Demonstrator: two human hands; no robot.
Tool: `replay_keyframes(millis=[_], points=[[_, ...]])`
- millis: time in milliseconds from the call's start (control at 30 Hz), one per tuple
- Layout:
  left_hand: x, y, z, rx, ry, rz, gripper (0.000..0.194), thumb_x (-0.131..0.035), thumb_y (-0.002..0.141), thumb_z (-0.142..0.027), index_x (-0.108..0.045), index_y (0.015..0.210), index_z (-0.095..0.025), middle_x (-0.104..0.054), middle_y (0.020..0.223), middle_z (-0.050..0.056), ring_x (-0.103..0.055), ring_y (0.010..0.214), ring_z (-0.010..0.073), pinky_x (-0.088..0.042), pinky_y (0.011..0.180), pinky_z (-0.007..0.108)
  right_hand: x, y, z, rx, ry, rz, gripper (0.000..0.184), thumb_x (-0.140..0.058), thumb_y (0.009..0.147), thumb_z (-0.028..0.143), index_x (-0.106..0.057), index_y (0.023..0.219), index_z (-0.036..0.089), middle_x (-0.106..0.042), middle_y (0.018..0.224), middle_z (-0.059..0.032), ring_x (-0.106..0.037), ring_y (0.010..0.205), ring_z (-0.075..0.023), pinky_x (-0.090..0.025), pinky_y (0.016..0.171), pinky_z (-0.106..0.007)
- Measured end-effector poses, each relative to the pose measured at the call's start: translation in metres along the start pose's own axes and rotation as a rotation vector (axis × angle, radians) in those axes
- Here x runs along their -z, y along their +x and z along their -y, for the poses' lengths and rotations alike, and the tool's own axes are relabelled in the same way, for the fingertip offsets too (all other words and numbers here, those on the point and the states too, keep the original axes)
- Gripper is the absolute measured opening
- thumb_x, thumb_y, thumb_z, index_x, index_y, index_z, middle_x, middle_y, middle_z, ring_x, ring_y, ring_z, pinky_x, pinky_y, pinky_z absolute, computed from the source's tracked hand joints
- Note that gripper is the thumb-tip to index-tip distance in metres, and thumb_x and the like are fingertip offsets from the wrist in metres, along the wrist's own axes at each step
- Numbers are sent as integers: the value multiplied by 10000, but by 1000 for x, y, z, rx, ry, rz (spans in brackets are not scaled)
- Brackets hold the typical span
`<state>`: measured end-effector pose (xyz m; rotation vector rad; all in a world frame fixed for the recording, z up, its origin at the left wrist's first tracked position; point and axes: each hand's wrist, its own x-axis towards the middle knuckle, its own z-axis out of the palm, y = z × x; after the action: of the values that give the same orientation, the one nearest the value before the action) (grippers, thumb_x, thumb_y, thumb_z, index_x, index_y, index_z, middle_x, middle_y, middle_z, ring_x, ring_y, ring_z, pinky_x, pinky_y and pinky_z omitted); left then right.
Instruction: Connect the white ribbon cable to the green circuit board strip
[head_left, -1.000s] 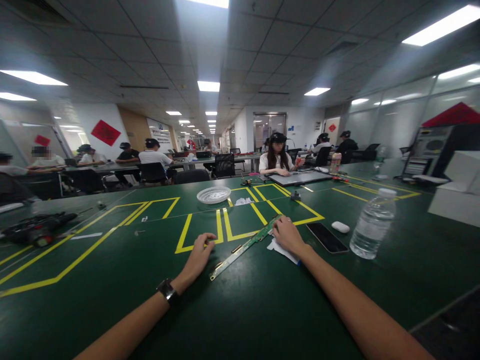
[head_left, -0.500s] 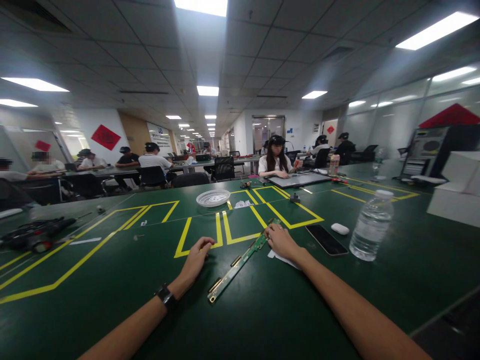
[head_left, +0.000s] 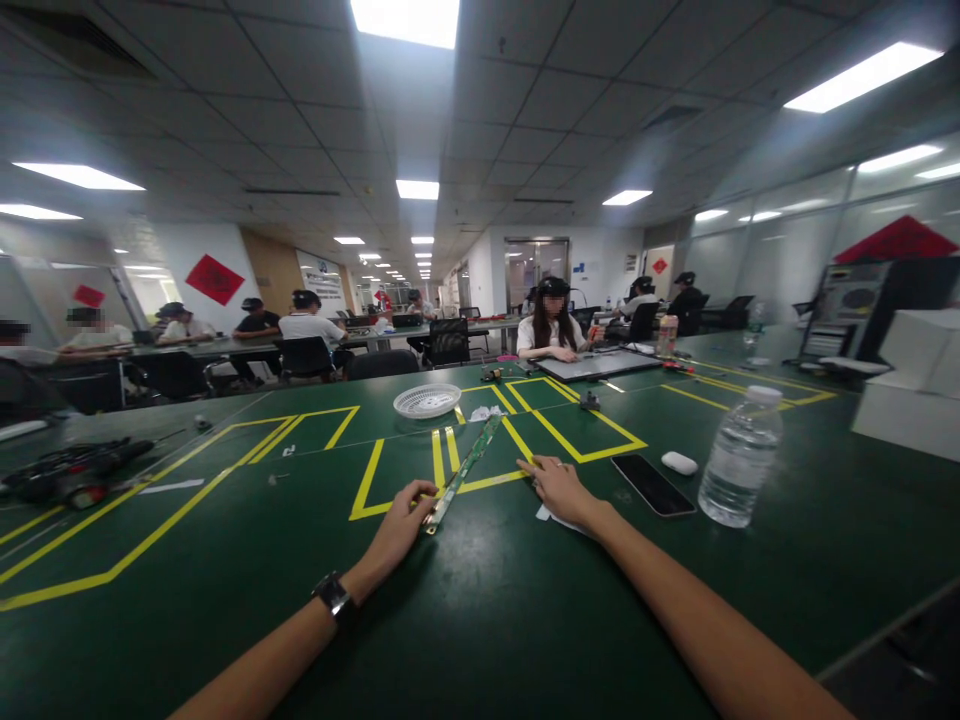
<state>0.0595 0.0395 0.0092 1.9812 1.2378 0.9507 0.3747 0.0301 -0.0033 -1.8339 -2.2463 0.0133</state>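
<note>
My left hand, with a dark watch on its wrist, is closed on the near end of a long, narrow green circuit board. The board slants away from me over the yellow tape, its far end close to a crumpled white scrap. To the right of the board, my right hand hovers low over or rests on the table, fingers apart and nothing in them. A white slip of paper lies partly hidden under that hand.
A white plastic basket stands beyond the board. On the right are a phone, a white earbud case and a water bottle. A black power tool lies at left. A co-worker sits opposite.
The circuit board has moved away and left, turning more upright in view. My right hand has let go of its far end, and my left hand has taken hold of the near end.
</note>
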Motion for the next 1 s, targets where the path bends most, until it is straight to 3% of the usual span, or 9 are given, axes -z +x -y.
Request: replay_keyframes(millis=[167,300,367,500,567,700,833,900,1000], points=[[-10,-5,3,-239,351,114,330,-443,875,-292,-596,1160,-230,-533,1327,74,-419,1239,268,-329,1023,448,1,-1,0,11,28,-25,491,-384,896,204,-467,1372,289,-448,1361,-113,-355,1261,-269,-261,1000,-451],[-15,-9,2,-291,508,204,384,-370,934,-286,-514,1288,-302,-458,1428,35,-341,1312,274,-305,1013,493,2,-2,3,8,37,-59,455,-379,901,200,-518,1328,272,-476,1329,-116,-373,1246,-270,-273,990,-455],[-13,-12,-3,-331,495,207,350,-347,952,-300,-559,1229,-274,-528,1350,52,-399,1248,264,-334,987,466,2,-2,3,13,38,-67,446,-372,904,197,-528,1316,266,-483,1320,-115,-378,1244,-270,-279,987,-455],[-6,-19,-18,-449,386,191,381,-285,977,-322,-631,881,-194,-641,927,64,-527,910,200,-389,928,388,2,-2,3,13,36,-64,435,-372,905,199,-535,1303,265,-491,1315,-110,-389,1239,-271,-290,984,-459],[-4,-21,-21,-465,341,158,382,-274,980,-324,-619,884,-195,-627,886,56,-527,878,192,-392,935,382,2,-3,3,11,31,-65,425,-371,905,198,-545,1289,262,-493,1313,-108,-395,1235,-270,-292,985,-458],[-6,-19,-16,-418,361,108,357,-314,974,-359,-564,1203,-248,-526,1311,62,-428,1203,225,-348,1019,426,4,-3,5,-1,-2,-85,426,-389,896,202,-532,1297,210,-490,1315,-124,-405,1221,-265,-312,983,-422],[-12,-16,-10,-412,501,227,409,-343,963,-418,-458,1348,-346,-343,1506,7,-294,1343,267,-277,1057,508,9,-4,8,-72,-71,-188,478,-458,851,214,-494,1321,136,-474,1306,-157,-400,1207,-268,-324,976,-365],[-12,-17,-11,-436,507,266,399,-337,966,-417,-486,1328,-341,-431,1452,14,-346,1311,264,-291,1045,500,12,-5,10,-131,-104,-205,457,-481,836,239,-529,1275,123,-488,1268,-165,-414,1180,-279,-326,970,-369],[-9,-21,-18,-447,431,245,374,-310,977,-373,-615,1165,-264,-629,1186,52,-507,1115,229,-378,971,430,16,-7,11,-231,-126,-183,378,-483,844,307,-603,1150,121,-519,1187,-171,-445,1123,-300,-352,924,-397]])
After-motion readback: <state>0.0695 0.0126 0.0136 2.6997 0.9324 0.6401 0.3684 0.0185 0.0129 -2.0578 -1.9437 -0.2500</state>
